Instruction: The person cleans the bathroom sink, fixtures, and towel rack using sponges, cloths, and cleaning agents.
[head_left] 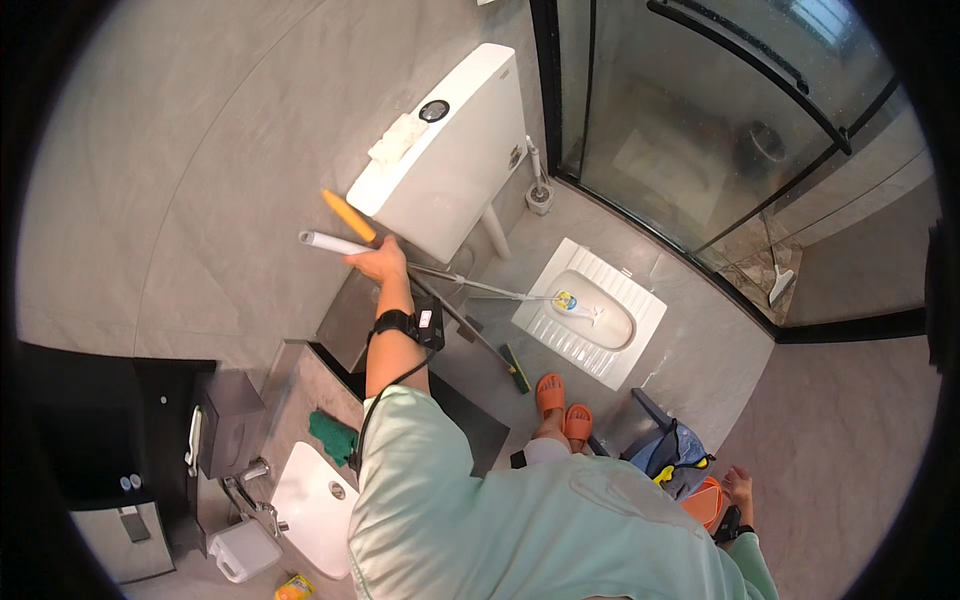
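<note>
My left hand [383,262] is stretched out beside the white cistern, its fingers closed around the white handle of a long pole [335,243]. That pole's silver shaft runs down toward the squat toilet [580,312]. Crossing behind the same hand is a yellow-handled brush [348,214], whose green bristle head [516,368] rests on the floor. Whether I also grip the brush cannot be made out. My right hand [738,485] hangs low at the right, fingers apart and holding nothing, just beside an orange bucket [703,502].
A bottle with a yellow and blue label [566,301] lies in the toilet pan. The cistern [450,150] is wall-mounted, with a cloth [397,138] on it. A toilet brush holder [540,196] stands by the glass shower door [690,130]. A washbasin [318,520] and green cloth [333,437] are at left.
</note>
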